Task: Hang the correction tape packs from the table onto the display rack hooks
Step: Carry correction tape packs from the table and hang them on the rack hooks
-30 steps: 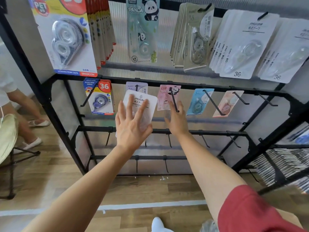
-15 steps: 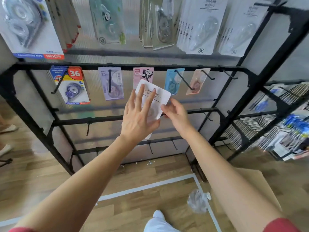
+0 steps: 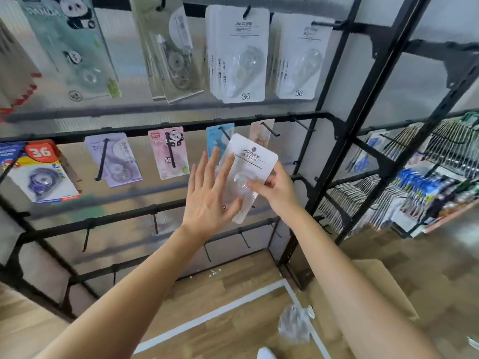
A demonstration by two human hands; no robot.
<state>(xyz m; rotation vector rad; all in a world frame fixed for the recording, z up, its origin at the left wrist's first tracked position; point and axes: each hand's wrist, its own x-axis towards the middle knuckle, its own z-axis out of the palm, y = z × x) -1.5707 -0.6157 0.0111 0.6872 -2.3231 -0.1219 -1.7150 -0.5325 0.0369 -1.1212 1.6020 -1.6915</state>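
A white correction tape pack (image 3: 249, 161) is held tilted in front of the black display rack (image 3: 166, 131), over the blue pack (image 3: 217, 138) and the peach pack (image 3: 262, 130) on the middle rail. My right hand (image 3: 278, 193) grips its right edge, thumb on the clear blister. My left hand (image 3: 207, 200) lies flat against the pack's left side with straight, spread fingers. A bare hook (image 3: 303, 124) juts out just right of the peach pack. Matching white packs (image 3: 241, 55) hang on the top row.
Pink panda (image 3: 168, 151), purple (image 3: 114, 161) and blue-yellow "36" (image 3: 39, 172) packs hang to the left. Bare hooks (image 3: 155, 224) line the lower rails. A second rack of stationery (image 3: 414, 182) stands at right; a cardboard box (image 3: 375, 294) and plastic wrapper (image 3: 295, 325) lie below.
The pack has travelled right along the middle rail, from the purple pack toward the blue and peach ones. My right hand left the rack and took hold of the pack's edge.
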